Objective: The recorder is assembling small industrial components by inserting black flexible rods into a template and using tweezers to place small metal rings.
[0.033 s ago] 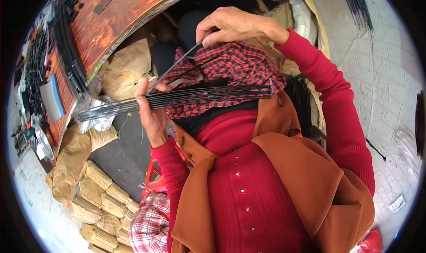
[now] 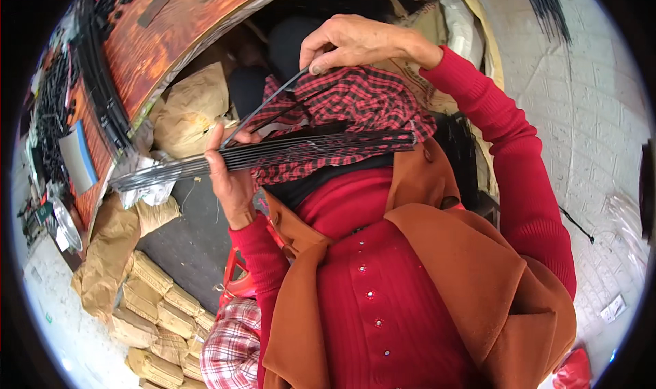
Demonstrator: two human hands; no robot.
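Wooden board, paper-wrapped bundles — pale tiled floor

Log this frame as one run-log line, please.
left hand: grips bundle of thin black rods | right hand: pinches single black rod | under them: red-black checked cloth

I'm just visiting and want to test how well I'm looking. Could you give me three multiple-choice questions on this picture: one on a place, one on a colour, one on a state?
1. Where does the bundle of thin black rods lie?
A. on the floor
B. in the left hand
C. on the wooden board

2. What colour are the sleeves?
A. red
B. blue
C. white

3. What is the right hand doing?
A. resting open
B. pinching a single rod
C. holding a cup

Answers: B, the left hand's fingers wrap the bundle; A, both sleeves are red; B, its fingertips pinch one rod's upper end.
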